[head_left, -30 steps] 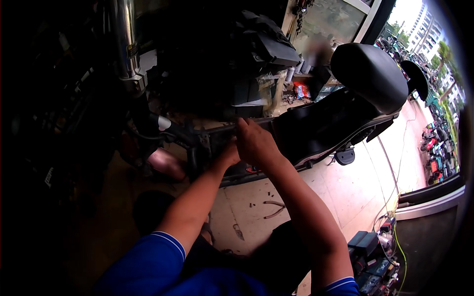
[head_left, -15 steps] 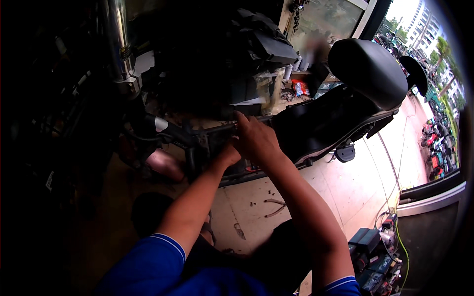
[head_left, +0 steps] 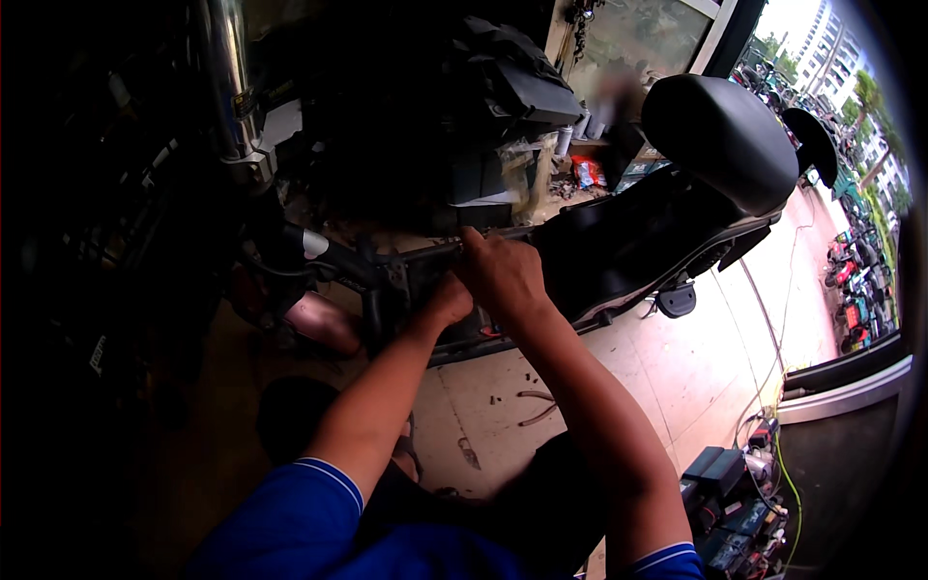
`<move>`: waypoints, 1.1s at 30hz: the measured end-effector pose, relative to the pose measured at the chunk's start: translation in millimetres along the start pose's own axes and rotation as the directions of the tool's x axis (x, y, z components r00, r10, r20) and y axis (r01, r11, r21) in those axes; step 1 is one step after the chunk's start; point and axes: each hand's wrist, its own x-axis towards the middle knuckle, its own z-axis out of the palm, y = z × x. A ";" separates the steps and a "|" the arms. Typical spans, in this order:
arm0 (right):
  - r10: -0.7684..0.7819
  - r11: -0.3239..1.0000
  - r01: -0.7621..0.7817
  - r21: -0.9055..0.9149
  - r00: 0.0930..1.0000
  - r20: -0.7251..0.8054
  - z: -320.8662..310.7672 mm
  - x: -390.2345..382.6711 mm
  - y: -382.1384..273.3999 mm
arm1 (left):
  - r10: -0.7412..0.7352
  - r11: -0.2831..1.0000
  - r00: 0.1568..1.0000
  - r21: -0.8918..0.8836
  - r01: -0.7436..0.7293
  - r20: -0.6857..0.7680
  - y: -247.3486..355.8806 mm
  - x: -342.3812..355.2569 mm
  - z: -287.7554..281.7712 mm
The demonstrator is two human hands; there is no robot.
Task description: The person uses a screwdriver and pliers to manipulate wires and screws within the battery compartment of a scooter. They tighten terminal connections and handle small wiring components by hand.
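Note:
A dark scooter frame (head_left: 418, 259) with a black padded seat (head_left: 720, 140) lies across the view in front of me. Over the middle of this frame, both hands meet close together. My right hand (head_left: 505, 275) is closed, its knuckles up and its fingertips turned away from view. Just left of it and lower is my left hand (head_left: 448, 302), its fingers curled in and partly covered by the right. Whatever the two hands grip is hidden between them and in shadow.
Pliers (head_left: 536, 407) and small dark bits lie on the tiled floor (head_left: 483, 387). A chrome tube (head_left: 228, 87) rises at the left. Black boxes and cables (head_left: 720, 474) sit at lower right. Beyond the frame stands a dark box (head_left: 536, 95). Parked scooters are outside at right.
My right hand has dropped slightly and its forefinger has come lower. The left hand has stayed nearly in place, and the scooter frame has not visibly moved.

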 end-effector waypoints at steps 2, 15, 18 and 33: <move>-0.223 0.935 0.317 0.159 0.874 -0.432 3.6 -5.4 4.8 | -0.059 0.978 0.998 -0.201 0.055 -0.013 5.8 -1.0 5.5; -0.145 0.980 0.162 0.114 0.979 -0.146 8.9 -3.3 10.6 | -0.065 0.987 0.997 -0.142 0.070 0.040 -4.1 4.6 10.7; 0.125 0.992 -0.126 0.030 0.991 0.039 1.4 0.0 1.8 | -0.202 0.892 0.963 -0.372 0.257 0.181 -4.2 9.1 8.0; -0.020 0.964 0.059 0.258 0.988 -0.150 22.6 -3.2 20.0 | -0.146 0.989 0.983 0.006 0.147 0.109 67.2 11.2 -10.5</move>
